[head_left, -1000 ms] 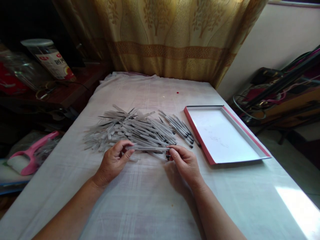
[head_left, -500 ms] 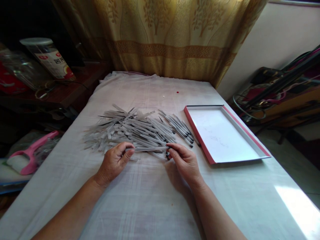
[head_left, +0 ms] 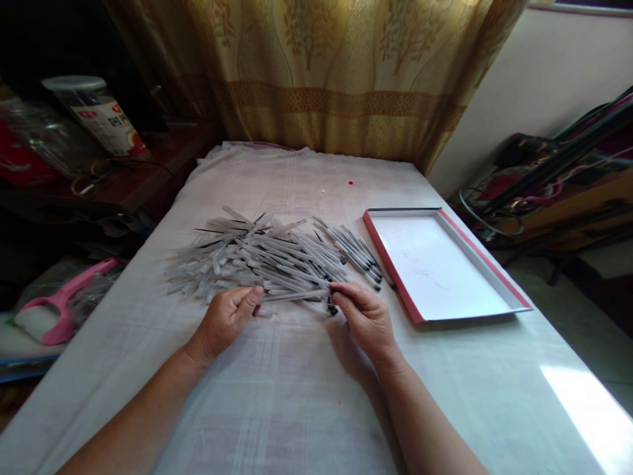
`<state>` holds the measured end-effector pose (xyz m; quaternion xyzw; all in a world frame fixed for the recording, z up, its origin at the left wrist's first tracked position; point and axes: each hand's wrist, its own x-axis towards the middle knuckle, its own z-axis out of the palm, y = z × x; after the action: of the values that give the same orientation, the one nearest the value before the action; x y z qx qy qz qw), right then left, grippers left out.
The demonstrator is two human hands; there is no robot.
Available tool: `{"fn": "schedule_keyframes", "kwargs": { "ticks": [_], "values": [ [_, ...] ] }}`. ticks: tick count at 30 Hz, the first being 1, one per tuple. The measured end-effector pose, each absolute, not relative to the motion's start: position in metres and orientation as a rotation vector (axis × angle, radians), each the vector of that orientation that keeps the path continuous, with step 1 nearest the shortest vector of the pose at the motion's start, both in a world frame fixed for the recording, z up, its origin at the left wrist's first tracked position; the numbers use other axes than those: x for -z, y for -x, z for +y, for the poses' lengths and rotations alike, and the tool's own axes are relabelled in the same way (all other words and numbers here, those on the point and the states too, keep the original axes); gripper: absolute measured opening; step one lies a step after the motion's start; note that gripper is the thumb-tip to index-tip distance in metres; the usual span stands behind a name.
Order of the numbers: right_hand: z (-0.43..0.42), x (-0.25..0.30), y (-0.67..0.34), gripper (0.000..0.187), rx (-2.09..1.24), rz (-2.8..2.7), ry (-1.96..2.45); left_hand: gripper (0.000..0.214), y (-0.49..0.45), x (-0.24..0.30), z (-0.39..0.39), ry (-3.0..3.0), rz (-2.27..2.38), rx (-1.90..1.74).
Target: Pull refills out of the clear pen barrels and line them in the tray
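A heap of thin grey sticks with dark tips lies spread across the white cloth of the table. One such grey stick is held level just in front of the heap. My left hand pinches its left end with curled fingers. My right hand pinches its right end, where the dark tip shows.
A shallow white tray with red sides lies to the right of the heap. Behind hangs a gold curtain. A plastic jar stands on dark furniture at the left, a pink tool lower down. Cables and clutter sit right.
The left hand's fingers have closed further round the stick's end and slid slightly right. The right hand stays in place.
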<state>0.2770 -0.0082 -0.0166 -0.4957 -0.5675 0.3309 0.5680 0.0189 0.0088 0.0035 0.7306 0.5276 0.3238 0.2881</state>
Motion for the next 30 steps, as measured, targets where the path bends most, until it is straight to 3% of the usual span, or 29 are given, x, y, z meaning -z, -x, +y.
{"fn": "schedule_keyframes", "kwargs": {
  "ticks": [4,10,16,21,30],
  "values": [
    [-0.005,0.022,-0.282,0.014,-0.749,-1.186,1.259,0.049,-0.015,-0.003,0.009,-1.887,1.497,-0.970],
    [0.004,0.034,-0.280,0.035,-0.718,-1.129,1.435,0.048,-0.015,-0.001,0.010,-1.874,1.504,-1.017],
    [0.004,0.030,-0.286,0.029,-0.701,-1.123,1.472,0.047,-0.013,0.001,0.011,-1.835,1.517,-1.058],
    [0.003,0.033,-0.272,0.035,-0.813,-0.681,1.367,0.045,-0.014,0.002,0.010,-1.850,1.501,-1.057],
    [0.044,0.028,-0.246,0.036,-0.626,-0.550,1.239,0.042,-0.021,0.004,0.008,-2.039,1.410,-0.969]
  ]
}}
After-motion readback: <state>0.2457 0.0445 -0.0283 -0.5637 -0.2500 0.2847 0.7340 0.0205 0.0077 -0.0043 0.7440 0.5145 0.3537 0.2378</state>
